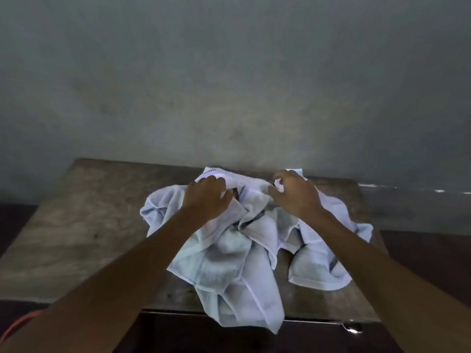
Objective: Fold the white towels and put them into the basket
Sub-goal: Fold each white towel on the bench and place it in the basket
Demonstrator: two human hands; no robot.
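A crumpled heap of white towels [229,253] lies on a worn wooden table [84,225], spread over its middle and right. One towel end hangs over the near edge. My left hand [207,194] grips a bunched fold at the far left of the heap. My right hand [295,194] pinches the cloth at the far right of the heap, fingers curled into it. Both forearms reach in from the bottom of the view. No basket is in view.
A grey wall [229,72] rises right behind the table. The table's left half is bare wood. An orange cord [23,324] lies on the dark floor at the lower left. A small shiny metal piece [353,328] sits at the table's near right corner.
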